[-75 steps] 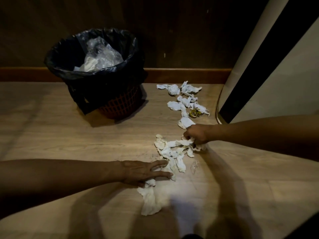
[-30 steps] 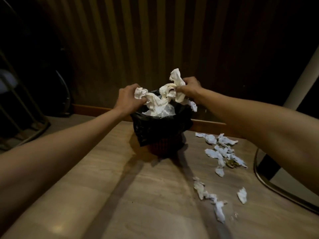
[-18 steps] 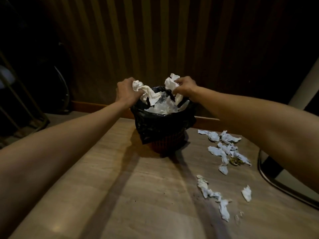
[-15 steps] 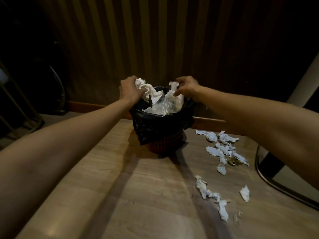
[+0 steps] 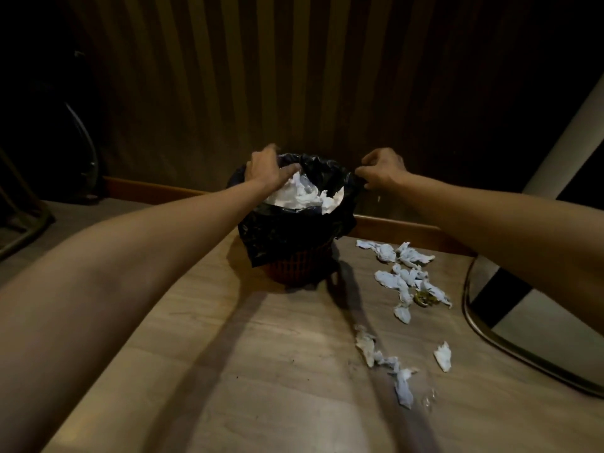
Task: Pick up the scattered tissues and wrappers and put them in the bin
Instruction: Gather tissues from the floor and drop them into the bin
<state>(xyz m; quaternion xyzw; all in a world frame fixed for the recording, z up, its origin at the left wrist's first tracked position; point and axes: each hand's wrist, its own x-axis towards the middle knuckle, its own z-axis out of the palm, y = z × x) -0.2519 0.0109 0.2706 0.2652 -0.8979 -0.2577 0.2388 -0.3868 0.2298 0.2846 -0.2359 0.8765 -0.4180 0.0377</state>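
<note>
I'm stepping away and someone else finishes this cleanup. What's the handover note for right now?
Left hand: over the bin, on the tissues inside, grip unclear.
Right hand: at the bin's right rim, fingers curled, nothing seen in them.
Done: one load of tissues binned.
Left: far tissue cluster with a yellowish wrapper, near strip, one loose scrap, all on the floor right of the bin.

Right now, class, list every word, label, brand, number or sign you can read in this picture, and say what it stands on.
None: no readable text appears anywhere.
Bin and its black liner: no label or print seen.
Tissues on the floor: plain white, unprinted.
Greenish-gold wrapper: too small and dark to read any print.
Clear wrapper: no print made out.
Striped wall: no signs.
</note>
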